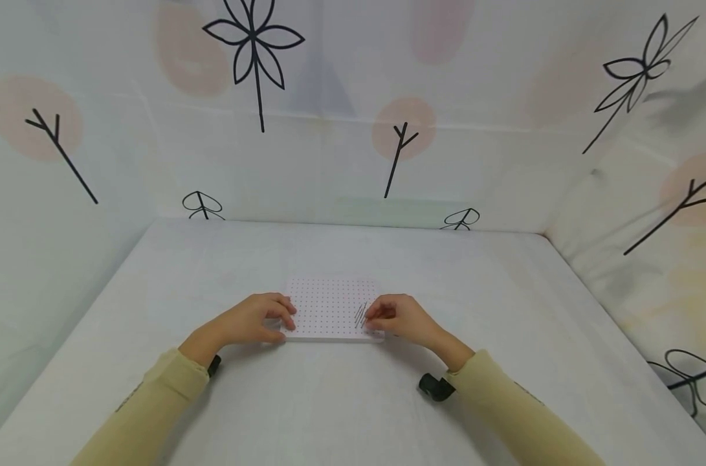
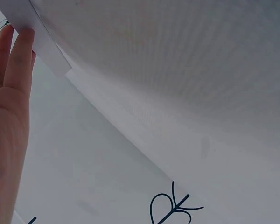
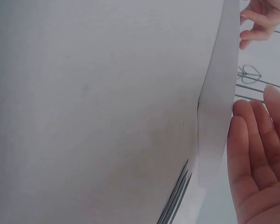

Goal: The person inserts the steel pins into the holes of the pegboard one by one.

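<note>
A white perforated board (image 1: 323,307) with rows of small holes lies on the white-covered table. Several thin metal pins (image 1: 359,316) stand at a slant on its right part. My left hand (image 1: 259,317) holds the board's left edge, its thumb by the front corner. At the right edge my right hand (image 1: 398,317) has thumb and fingers brought together beside the pins and seems to pinch one. In the right wrist view, thin pins (image 3: 249,87) rise above the board's side (image 3: 218,107). My left fingertips (image 2: 25,35) touch the board's side (image 2: 44,51) in the left wrist view.
Dark, slender pointed pieces (image 3: 176,193) show low in the right wrist view; what they lie on, I cannot tell. A dark wrist camera (image 1: 436,387) sits below the right sleeve. Patterned cloth walls (image 1: 329,155) enclose the table (image 1: 329,401) behind and at both sides.
</note>
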Demonstrator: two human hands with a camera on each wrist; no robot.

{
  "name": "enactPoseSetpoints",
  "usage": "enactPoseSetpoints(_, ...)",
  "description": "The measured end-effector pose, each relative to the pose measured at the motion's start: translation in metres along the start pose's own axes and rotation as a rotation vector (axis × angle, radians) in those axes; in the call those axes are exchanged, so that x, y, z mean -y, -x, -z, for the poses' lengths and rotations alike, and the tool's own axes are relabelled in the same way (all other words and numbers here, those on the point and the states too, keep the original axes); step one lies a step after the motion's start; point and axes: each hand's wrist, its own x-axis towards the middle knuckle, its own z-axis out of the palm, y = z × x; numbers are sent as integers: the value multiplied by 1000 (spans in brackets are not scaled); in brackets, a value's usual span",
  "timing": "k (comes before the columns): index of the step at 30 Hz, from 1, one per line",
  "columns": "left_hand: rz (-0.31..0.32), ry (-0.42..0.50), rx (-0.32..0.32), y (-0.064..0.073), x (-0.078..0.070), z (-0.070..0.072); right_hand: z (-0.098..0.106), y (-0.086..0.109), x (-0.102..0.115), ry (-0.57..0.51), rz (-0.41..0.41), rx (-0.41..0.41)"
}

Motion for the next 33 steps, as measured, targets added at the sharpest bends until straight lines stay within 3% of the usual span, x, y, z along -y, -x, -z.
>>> enactPoseSetpoints(7, -4, -9, -4, 0, 1, 0, 3, 2, -7, -2, -6, -6)
enactPoseSetpoints(14, 1, -13, -6, 0, 0, 0, 1, -6, -53, 0, 12, -20)
enactPoseSetpoints(28, 6, -3, -1, 0, 0, 0, 9, 2, -58, 23, 12, -48)
enactPoseSetpoints(33, 7, -4, 2, 0, 0, 0, 11, 6, -63, 30, 67, -72)
